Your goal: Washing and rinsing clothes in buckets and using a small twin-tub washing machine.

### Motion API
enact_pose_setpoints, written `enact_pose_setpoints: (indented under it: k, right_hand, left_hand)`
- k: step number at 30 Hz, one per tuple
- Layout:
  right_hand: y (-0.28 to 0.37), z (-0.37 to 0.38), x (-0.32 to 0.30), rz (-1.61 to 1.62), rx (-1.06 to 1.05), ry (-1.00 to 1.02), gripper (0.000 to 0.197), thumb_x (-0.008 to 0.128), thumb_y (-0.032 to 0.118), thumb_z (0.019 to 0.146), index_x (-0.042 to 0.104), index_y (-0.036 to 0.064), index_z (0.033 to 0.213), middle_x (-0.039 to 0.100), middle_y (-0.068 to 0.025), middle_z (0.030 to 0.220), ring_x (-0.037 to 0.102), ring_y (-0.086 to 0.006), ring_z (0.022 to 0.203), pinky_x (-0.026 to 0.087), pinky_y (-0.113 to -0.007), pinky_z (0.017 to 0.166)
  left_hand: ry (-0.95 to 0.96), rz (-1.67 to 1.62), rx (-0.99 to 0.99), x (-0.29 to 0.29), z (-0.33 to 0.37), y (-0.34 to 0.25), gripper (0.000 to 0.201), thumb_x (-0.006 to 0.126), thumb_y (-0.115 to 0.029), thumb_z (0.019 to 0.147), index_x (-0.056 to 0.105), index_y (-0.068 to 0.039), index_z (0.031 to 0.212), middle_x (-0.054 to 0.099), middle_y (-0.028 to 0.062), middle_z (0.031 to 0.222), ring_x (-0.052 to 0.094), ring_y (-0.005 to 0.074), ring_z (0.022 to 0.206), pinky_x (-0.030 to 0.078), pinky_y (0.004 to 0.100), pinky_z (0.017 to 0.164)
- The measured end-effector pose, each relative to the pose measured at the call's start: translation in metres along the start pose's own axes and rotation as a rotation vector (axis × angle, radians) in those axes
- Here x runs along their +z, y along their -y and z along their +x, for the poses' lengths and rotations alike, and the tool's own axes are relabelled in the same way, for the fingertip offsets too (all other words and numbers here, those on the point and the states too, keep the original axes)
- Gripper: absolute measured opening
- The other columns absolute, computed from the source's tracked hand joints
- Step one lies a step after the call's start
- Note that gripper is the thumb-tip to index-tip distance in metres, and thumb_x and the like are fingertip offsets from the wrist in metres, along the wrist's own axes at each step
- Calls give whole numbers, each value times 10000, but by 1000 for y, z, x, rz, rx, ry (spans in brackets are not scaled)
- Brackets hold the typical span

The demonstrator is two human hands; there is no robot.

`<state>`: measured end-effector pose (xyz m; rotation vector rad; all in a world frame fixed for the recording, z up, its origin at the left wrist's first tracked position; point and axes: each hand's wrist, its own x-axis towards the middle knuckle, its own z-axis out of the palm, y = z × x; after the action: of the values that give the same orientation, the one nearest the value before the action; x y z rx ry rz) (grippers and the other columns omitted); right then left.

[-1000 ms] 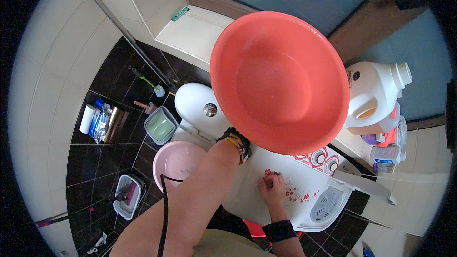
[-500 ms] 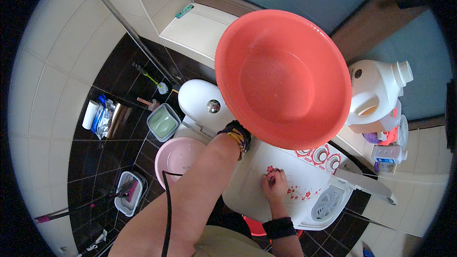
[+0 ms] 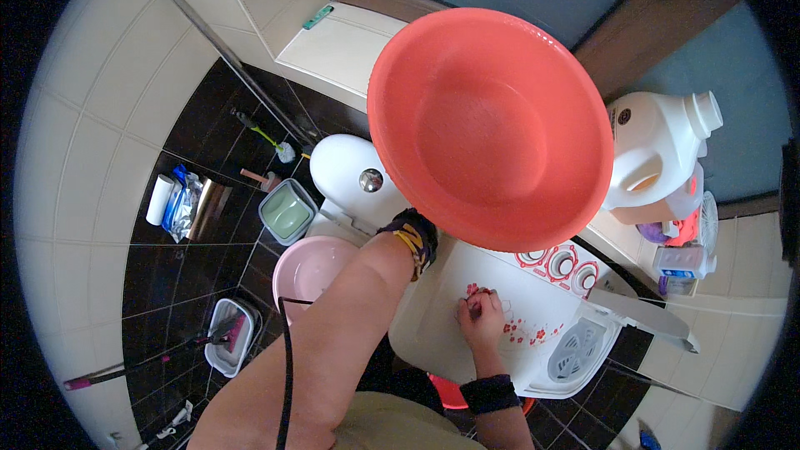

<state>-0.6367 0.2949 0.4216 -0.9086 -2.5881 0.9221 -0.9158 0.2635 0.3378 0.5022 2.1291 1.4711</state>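
Note:
A large red plastic basin [image 3: 492, 129] fills the upper middle, its hollow side facing me. My left arm reaches up to its lower left rim, with a dark and yellow band at the wrist; my left hand [image 3: 425, 242] is mostly hidden behind the basin, fingers out of sight. My right hand [image 3: 482, 318], with a black wristband, is closed over the white washing machine lid [image 3: 442, 308] printed with red flowers. Something dark shows between its curled fingers, too small to name. Round red-rimmed dials [image 3: 562, 264] line the machine's back panel, just below the basin.
Left of the machine are a white toilet [image 3: 346, 168], a pink basin [image 3: 310, 271] and a green-lined bin [image 3: 287, 212]. A large white jug [image 3: 658, 146] and several bottles stand on the right sill. A grey bucket [image 3: 232, 337] with a mop sits lower left.
The red basin has shifted slightly up and left in view, along with a small shift of the whole scene. My right hand stays on the lid, its fingers still curled.

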Motion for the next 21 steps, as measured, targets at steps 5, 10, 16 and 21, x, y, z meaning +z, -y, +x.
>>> enact_pose_setpoints:
  k: [5, 10, 16, 21]
  right_hand:
    - [4, 2, -1, -18, -30, 24, 181, 690, 138, 725, 531, 53, 723, 511, -90, 728, 523, -246, 631, 435, -331, 562]
    - [-1, -1, 2, 43, -12, 36, 178, 688, 134, 724, 530, 53, 723, 510, -82, 729, 520, -218, 626, 440, -316, 565]
    - [13, 0, -2, 23, -30, 34, 163, 687, 115, 716, 535, 61, 740, 511, -82, 747, 521, -223, 634, 441, -324, 572]
    - [12, -2, -8, 23, -13, -17, 166, 692, 97, 701, 536, 69, 749, 509, -94, 748, 522, -258, 652, 441, -350, 584]
  left_hand:
    - [-9, -23, -4, -3, -2, -2, 556, 568, -345, 819, 447, -12, 1247, 556, 219, 1137, 564, 312, 987, 437, 384, 868]
    - [-5, -66, -3, -2, -5, -4, 553, 570, -342, 817, 450, -11, 1244, 562, 218, 1129, 567, 310, 981, 438, 383, 865]
    - [8, -112, 15, -4, -7, -8, 549, 572, -338, 815, 455, -10, 1241, 568, 216, 1120, 571, 306, 974, 439, 382, 862]
    - [81, -183, 2, -1, -20, -24, 547, 574, -334, 813, 458, -9, 1238, 574, 214, 1112, 574, 303, 969, 440, 381, 858]
